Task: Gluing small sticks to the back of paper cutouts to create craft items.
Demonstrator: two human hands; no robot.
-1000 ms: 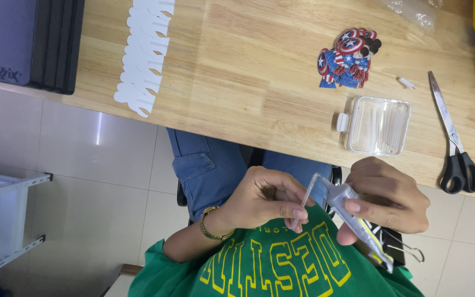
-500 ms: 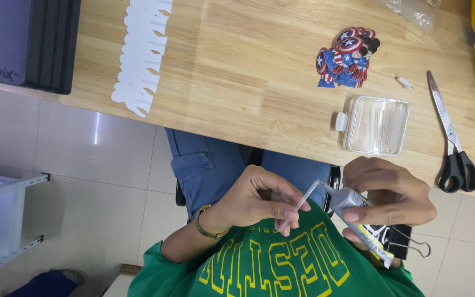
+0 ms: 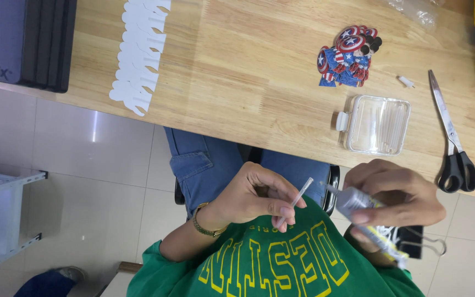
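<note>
Clear thin stick (image 3: pixel 295 201) was pinched in the left hand (image 3: pixel 251 199); at its three o'clock, the right hand (image 3: pixel 397 199) squeezed a glue tube (image 3: pixel 366 220). Glue could drip onto the green shirt (image 3: pixel 270 264).

table (image 3: pixel 237 71): matt wood | box (image 3: pixel 377 125): clear glossy plastic | scissors (image 3: pixel 451 137): shiny metal
</note>
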